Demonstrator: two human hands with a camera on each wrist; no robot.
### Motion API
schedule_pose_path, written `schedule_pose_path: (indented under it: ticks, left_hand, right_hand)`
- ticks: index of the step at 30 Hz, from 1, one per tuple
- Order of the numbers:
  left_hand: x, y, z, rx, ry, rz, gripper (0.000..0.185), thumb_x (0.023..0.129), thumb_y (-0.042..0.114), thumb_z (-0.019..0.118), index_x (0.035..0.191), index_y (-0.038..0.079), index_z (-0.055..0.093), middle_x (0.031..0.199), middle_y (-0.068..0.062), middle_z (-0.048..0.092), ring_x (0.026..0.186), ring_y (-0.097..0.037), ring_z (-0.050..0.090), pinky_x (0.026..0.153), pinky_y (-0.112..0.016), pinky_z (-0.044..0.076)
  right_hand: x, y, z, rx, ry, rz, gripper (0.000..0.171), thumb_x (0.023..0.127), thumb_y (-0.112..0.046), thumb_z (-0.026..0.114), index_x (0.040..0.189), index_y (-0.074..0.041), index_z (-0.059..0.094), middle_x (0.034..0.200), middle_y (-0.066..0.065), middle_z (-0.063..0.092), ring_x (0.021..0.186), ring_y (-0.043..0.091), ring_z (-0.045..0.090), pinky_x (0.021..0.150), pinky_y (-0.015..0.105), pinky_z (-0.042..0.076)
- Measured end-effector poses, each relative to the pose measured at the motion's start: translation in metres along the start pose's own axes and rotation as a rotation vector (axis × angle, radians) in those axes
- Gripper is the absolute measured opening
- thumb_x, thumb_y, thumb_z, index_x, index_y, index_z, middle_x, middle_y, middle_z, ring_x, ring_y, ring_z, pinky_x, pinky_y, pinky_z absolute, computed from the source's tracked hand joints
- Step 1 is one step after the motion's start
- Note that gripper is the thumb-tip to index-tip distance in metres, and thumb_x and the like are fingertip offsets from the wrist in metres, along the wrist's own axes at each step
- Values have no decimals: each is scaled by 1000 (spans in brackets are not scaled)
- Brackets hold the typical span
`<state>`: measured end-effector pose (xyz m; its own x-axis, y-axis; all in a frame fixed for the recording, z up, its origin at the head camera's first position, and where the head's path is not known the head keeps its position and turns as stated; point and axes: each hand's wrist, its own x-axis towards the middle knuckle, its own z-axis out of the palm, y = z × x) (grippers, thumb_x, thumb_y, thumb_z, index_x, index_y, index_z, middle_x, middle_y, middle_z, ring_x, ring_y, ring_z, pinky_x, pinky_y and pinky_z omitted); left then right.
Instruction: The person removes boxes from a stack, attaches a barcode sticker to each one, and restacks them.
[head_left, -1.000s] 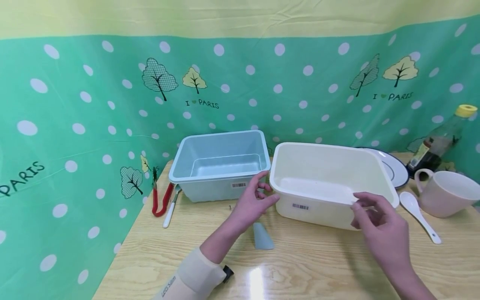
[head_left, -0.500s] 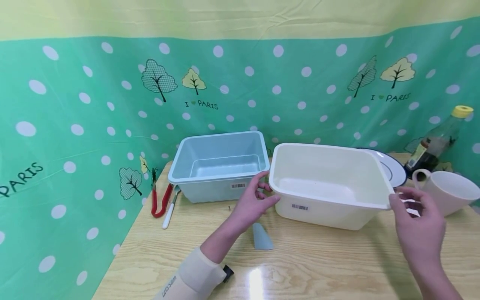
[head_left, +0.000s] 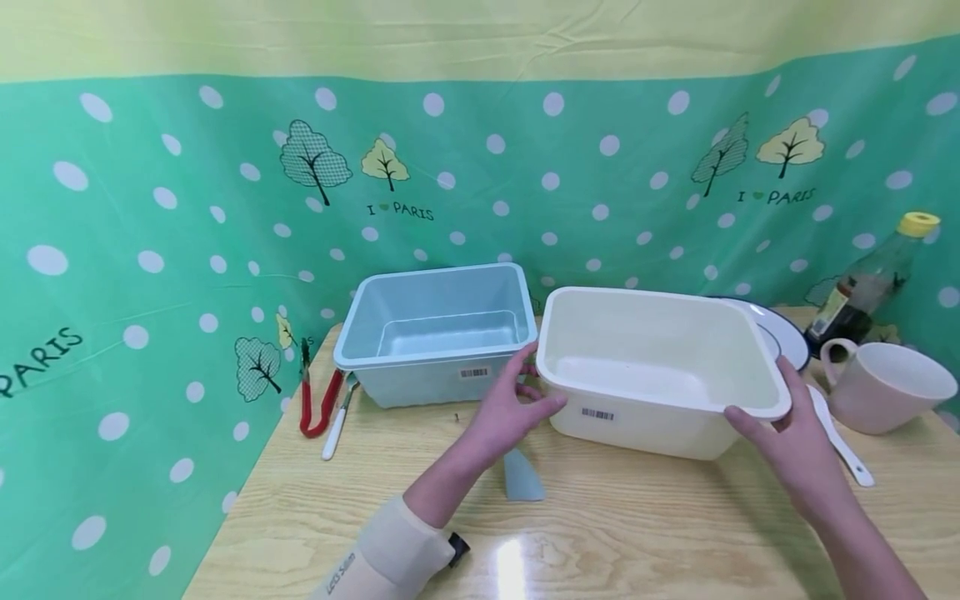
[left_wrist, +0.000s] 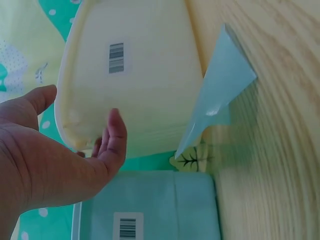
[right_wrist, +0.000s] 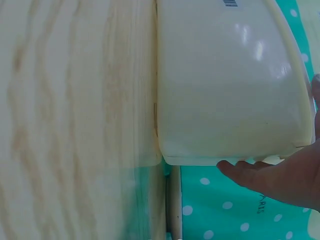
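Note:
A white rectangular bin (head_left: pixel 637 367) with a barcode label stands on the wooden table, slightly angled. My left hand (head_left: pixel 510 408) is at its left front corner, thumb spread forward and fingers in the gap beside it; in the left wrist view the thumb stands apart from the rim. My right hand (head_left: pixel 798 437) holds the right front corner, thumb at the front rim and fingers along the end wall, partly hidden. In the right wrist view the fingers (right_wrist: pixel 240 170) reach along that end. A light blue bin (head_left: pixel 420 383) stands left of the white one.
Red-handled pliers (head_left: pixel 318 404) and a white-handled utensil (head_left: pixel 339 421) lie far left. A blue-grey flat piece (head_left: pixel 522 477) lies before the bins. On the right are a white spoon (head_left: pixel 847 446), a mug (head_left: pixel 892 387), a rimmed plate (head_left: pixel 787 337) and a bottle (head_left: pixel 862 287).
My right hand has moved from the white bin's front side, rightward past the corner, then back onto the right front corner. The left hand has hardly moved.

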<state>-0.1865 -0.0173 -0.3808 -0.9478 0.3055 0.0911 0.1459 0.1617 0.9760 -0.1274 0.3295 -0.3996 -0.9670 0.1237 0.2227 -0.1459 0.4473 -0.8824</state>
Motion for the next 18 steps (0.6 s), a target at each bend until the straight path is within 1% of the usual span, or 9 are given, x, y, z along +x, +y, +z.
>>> schedule_pose_path:
  ticks: [2,4,8,10,12,13,15,16,18]
  left_hand:
    - [-1,-2,2,-7,-11,30,82,88,22,80,156,26,34,132,-8,49,112,-31,54,82,-36,55]
    - [-2,-4,4,-20,-16,42,81,88,23,79,156,25,34,139,-8,46,120,-32,52,88,-40,55]
    - [-4,-6,6,-32,-1,40,79,88,26,80,151,22,34,149,-5,42,133,-30,45,103,-52,46]
    - [-4,-5,7,-40,3,32,79,88,26,81,149,21,32,150,-5,43,136,-28,43,107,-53,41]
    - [-4,-4,7,-48,-3,24,81,88,26,81,150,20,30,151,-7,45,137,-27,43,108,-51,42]
    - [-4,-4,8,-51,-9,20,83,88,26,80,151,20,28,151,-8,45,137,-27,44,107,-50,43]
    - [-4,-4,8,-44,-17,10,88,88,27,80,155,23,25,152,-6,45,136,-25,45,103,-49,47]
    - [-5,-4,8,-33,-21,11,90,88,29,80,157,24,23,152,-4,45,135,-25,46,103,-49,46]
    - [-5,-6,10,-9,-26,21,94,88,31,80,160,27,20,150,-1,45,133,-24,45,105,-54,42]
  right_hand:
    - [1,1,0,-5,5,-32,90,100,-15,65,163,-28,3,165,15,15,144,20,31,91,3,37]
    - [2,3,-1,-4,12,-38,90,99,-13,67,163,-29,7,163,13,20,139,14,35,89,4,39]
    - [2,7,-3,-6,8,-32,89,99,-12,67,163,-29,9,161,10,24,138,10,33,88,3,38]
    - [2,8,-4,6,-5,-34,88,99,-10,66,163,-29,10,159,9,27,138,9,32,88,4,38]
    - [3,9,-5,51,-29,-39,88,98,-7,66,163,-29,11,158,8,27,137,9,33,88,4,37]
    - [3,10,-5,80,-39,-43,88,98,-6,66,163,-29,12,157,7,28,135,8,35,88,5,38]
    - [4,11,-5,159,-65,-49,88,97,-2,66,163,-28,14,155,8,28,131,7,39,88,6,40]
    - [5,12,-5,197,-75,-51,88,96,0,66,162,-27,15,153,8,29,128,6,41,88,6,41]
    - [6,12,-5,243,-86,-53,88,95,1,66,162,-27,16,152,9,29,123,3,45,86,7,43]
